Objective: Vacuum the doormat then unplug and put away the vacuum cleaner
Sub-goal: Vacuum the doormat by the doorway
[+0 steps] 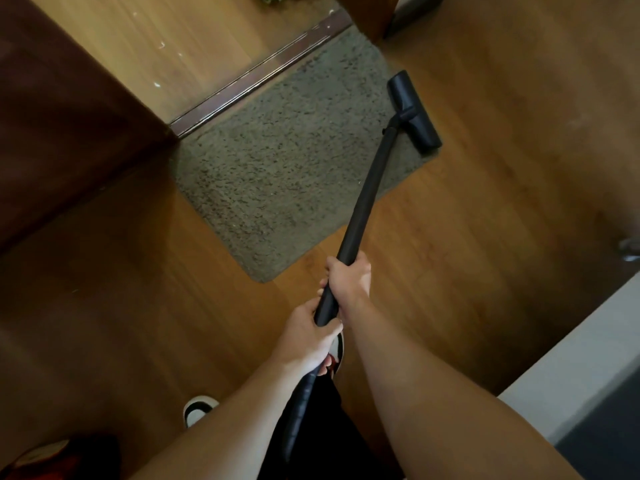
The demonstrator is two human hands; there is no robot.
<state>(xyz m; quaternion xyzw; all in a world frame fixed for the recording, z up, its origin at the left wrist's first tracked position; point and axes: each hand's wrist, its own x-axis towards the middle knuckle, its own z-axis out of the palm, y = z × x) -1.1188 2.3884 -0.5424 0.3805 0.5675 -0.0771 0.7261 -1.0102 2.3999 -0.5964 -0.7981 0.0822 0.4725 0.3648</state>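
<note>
Vacuum tube (370, 188) is being gripped by both hands, the right hand (348, 278) just ahead of the left hand (306, 336); well beyond the grip, its nozzle (414, 110) is resting on the doormat (277, 161) edge.

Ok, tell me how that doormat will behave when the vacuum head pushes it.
The doormat looks thin and shaggy, so it is probably floppy and may bunch. It lies on smooth wood floor, so it could slide under the vacuum head.
</note>
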